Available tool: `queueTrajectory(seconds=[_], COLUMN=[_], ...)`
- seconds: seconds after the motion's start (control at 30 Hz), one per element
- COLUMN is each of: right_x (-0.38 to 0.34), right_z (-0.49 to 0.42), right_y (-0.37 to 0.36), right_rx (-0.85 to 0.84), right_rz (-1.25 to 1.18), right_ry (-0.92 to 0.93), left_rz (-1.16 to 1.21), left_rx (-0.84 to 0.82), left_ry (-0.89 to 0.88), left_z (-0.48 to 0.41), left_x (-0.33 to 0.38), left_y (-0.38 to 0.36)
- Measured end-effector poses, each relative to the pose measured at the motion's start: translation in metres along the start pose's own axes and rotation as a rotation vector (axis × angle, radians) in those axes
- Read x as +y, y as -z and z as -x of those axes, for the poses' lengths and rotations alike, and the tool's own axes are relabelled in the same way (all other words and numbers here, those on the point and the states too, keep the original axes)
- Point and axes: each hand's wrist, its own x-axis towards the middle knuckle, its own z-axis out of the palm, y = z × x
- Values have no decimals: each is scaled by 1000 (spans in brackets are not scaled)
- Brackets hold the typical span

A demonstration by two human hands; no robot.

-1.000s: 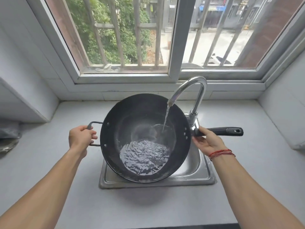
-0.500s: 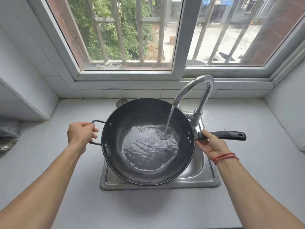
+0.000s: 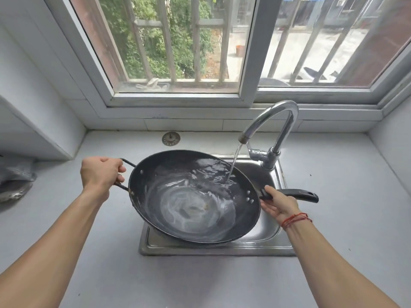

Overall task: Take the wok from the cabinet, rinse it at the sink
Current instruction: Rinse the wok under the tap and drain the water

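Note:
A black wok [image 3: 191,196] hangs tilted over the steel sink [image 3: 262,247], its far right side lowest. My left hand [image 3: 99,174] is closed around the small loop handle on its left. My right hand [image 3: 278,203] grips the long black handle close to the wok's wall. Water runs from the chrome tap [image 3: 273,121] onto the wok's upper right inside and gathers there. White swirls mark the wet bottom of the wok.
A round metal sink strainer [image 3: 170,138] lies on the grey counter [image 3: 344,196] behind the wok. A crumpled grey bag [image 3: 13,174] sits at the far left. The barred window [image 3: 178,45] and its sill rise right behind the tap.
The wok has tipped away from me toward the far right, and the pooled water has slid from its middle to the upper right side. Both hands kept their grips.

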Motion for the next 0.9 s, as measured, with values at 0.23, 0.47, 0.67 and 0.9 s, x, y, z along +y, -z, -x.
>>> queueTrajectory(seconds=[0.23,0.47,0.67,0.9], right_x=[-20,-45,-61,-79], right_z=[2,8,16,19], right_y=[10,28,32,31], right_rx=[96,133,94,25], right_rz=[101,135,128,146], right_ry=[77,207,380,526], left_rz=[-74,-162,-204,-193], left_rx=[-48,-150,-201,-228], left_ry=[84,183,225,282], left_z=[-3,7,20,27], left_x=[-20,-56,-71,-75], left_y=[-13,-40,-59,-70])
